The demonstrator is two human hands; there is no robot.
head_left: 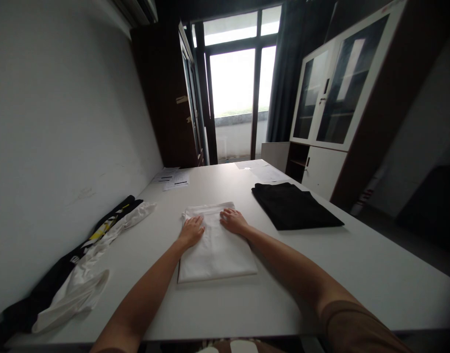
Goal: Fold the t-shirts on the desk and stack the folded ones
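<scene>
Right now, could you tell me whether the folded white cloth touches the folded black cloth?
Apart: the head view shows a strip of tabletop between the folded white cloth and folded black cloth.

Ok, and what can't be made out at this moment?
All in the head view:
1. The patch of folded cloth beneath the left hand and right hand: covered by them.
2. Part of the dark cloth: hidden by the crumpled cloth or cut off by the left edge.
3. Writing on the papers: too small.
4. Most of the scene beyond the window: washed out by glare.
5. The rest of the right sleeve: cut off by the bottom edge.
</scene>
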